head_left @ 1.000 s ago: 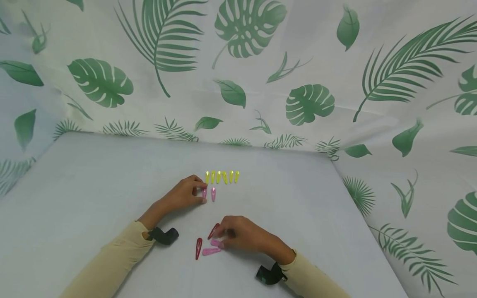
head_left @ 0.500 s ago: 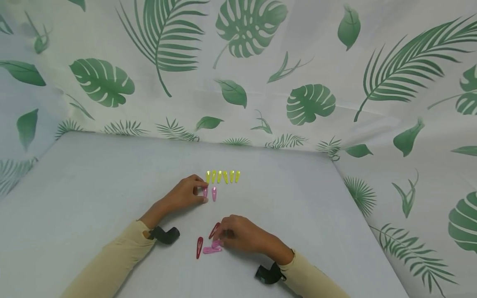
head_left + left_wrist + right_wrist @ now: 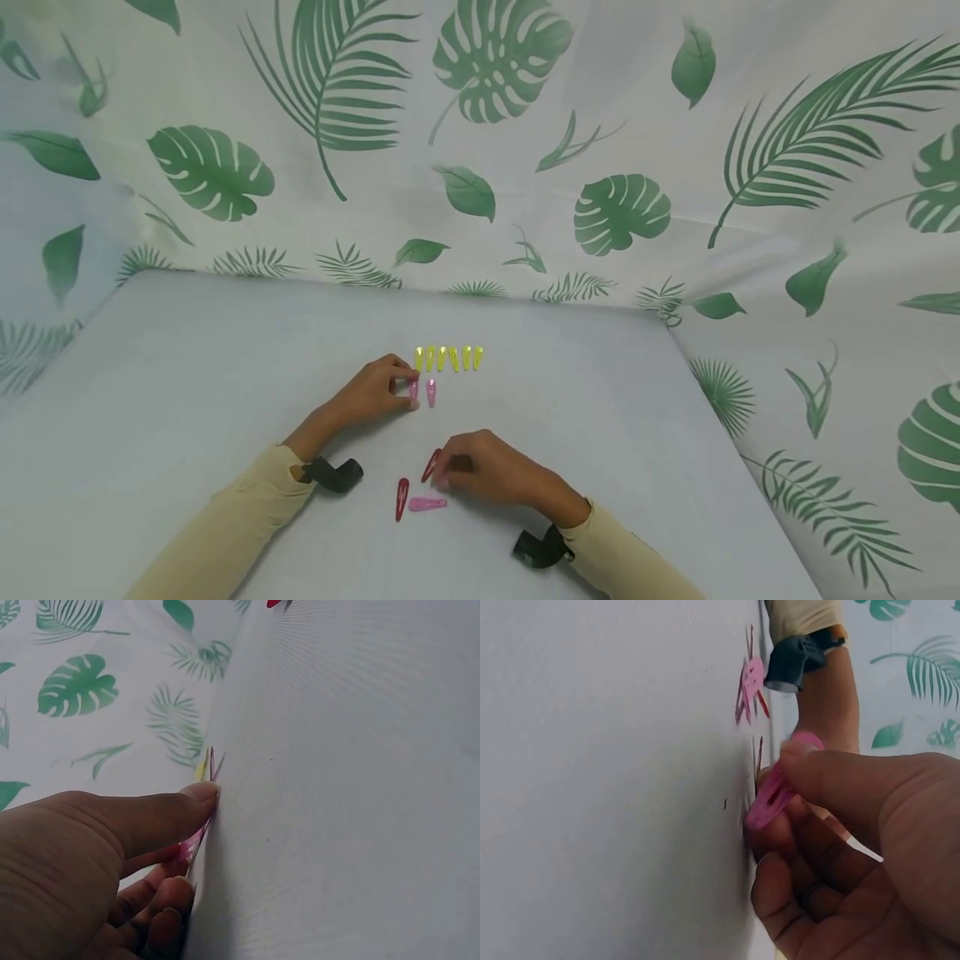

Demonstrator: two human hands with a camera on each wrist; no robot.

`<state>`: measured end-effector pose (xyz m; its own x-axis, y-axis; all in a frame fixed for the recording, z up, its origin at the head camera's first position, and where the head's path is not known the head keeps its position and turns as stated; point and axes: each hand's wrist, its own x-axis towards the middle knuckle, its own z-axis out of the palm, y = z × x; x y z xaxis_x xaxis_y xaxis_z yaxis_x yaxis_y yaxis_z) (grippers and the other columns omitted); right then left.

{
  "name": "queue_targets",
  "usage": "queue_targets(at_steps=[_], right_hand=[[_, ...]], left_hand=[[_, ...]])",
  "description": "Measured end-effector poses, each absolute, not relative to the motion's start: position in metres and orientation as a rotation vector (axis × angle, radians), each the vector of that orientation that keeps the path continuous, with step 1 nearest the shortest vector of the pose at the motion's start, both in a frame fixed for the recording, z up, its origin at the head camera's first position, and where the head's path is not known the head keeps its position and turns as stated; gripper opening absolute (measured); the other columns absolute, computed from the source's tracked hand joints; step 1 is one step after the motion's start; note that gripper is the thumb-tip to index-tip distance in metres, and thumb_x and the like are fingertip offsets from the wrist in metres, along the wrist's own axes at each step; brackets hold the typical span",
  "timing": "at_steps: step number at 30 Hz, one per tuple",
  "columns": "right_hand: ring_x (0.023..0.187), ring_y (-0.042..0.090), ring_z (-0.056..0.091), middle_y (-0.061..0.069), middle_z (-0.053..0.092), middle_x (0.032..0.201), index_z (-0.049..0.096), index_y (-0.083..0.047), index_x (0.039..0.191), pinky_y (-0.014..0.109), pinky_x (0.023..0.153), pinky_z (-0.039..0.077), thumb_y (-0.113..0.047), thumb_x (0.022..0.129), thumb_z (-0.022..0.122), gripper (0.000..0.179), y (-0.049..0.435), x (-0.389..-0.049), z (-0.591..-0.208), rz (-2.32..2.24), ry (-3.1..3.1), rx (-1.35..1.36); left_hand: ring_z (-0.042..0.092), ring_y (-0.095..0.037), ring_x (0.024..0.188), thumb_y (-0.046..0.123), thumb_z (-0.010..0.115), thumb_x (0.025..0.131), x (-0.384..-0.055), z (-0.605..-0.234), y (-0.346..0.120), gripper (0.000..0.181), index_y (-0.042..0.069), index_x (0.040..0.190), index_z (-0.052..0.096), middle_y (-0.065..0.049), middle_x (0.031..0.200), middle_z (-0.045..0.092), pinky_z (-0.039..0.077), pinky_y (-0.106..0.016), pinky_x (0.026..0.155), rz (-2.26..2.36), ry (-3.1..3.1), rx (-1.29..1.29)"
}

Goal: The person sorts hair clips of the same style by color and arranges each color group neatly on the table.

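Observation:
In the head view my left hand [image 3: 369,392] pinches a pink snap hair clip [image 3: 413,389] lying at the left of a short row. Beside it lies another pink hair clip [image 3: 431,393]. My right hand [image 3: 491,468] holds a third pink hair clip [image 3: 774,793] between thumb and fingers, seen best in the right wrist view; the fingers hide it from the head camera. Close to those fingers lies a red hair clip [image 3: 431,466]. A second red clip [image 3: 402,500] and a loose pink clip [image 3: 428,504] rest nearer the front.
Several yellow hair clips [image 3: 453,358] form a row just behind the pink ones. All lie on a white-covered table [image 3: 600,400]. A leaf-patterned sheet [image 3: 525,208] rises at the back and sides.
My right hand has picked the pink clip off the table, away from the loose pink one beside it. My left hand stays in place at its pink clip.

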<state>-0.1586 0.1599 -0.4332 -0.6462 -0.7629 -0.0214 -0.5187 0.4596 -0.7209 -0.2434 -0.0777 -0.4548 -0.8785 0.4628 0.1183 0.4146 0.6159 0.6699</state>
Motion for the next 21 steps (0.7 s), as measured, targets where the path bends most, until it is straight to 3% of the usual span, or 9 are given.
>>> queue_targets(at_steps=[7, 15, 21], right_hand=[[0.090, 0.006, 0.063, -0.011, 0.070, 0.099, 0.074, -0.012, 0.106, 0.024, 0.082, 0.051, -0.004, 0.090, 0.069, 0.019, 0.161, -0.171, -0.437, -1.132, 2.291, -1.010], [0.081, 0.008, 0.062, -0.009, 0.070, 0.097, 0.074, -0.012, 0.101, 0.026, 0.074, 0.052, -0.001, 0.088, 0.069, 0.018, 0.167, -0.185, -0.434, -1.171, 2.318, -0.932], [0.082, 0.016, 0.061, 0.000, 0.069, 0.095, 0.072, -0.004, 0.101, 0.027, 0.073, 0.053, 0.005, 0.088, 0.062, 0.019, 0.169, -0.195, -0.430, -1.261, 2.318, -0.816]], left_hand=[[0.050, -0.016, 0.080, 0.016, 0.080, 0.081, -0.240, -0.455, -0.081, 0.045, 0.001, 0.121, 0.068, -0.011, 0.111, 0.058, 0.045, -0.030, 0.069, 1.135, 2.771, 0.759], [0.050, -0.016, 0.079, 0.017, 0.080, 0.081, -0.241, -0.456, -0.081, 0.046, 0.000, 0.122, 0.067, -0.013, 0.112, 0.057, 0.044, -0.029, 0.067, 1.146, 2.773, 0.784], [0.050, -0.016, 0.080, 0.016, 0.080, 0.082, -0.242, -0.459, -0.076, 0.046, 0.002, 0.123, 0.066, -0.012, 0.113, 0.057, 0.045, -0.029, 0.067, 1.148, 2.762, 0.741]])
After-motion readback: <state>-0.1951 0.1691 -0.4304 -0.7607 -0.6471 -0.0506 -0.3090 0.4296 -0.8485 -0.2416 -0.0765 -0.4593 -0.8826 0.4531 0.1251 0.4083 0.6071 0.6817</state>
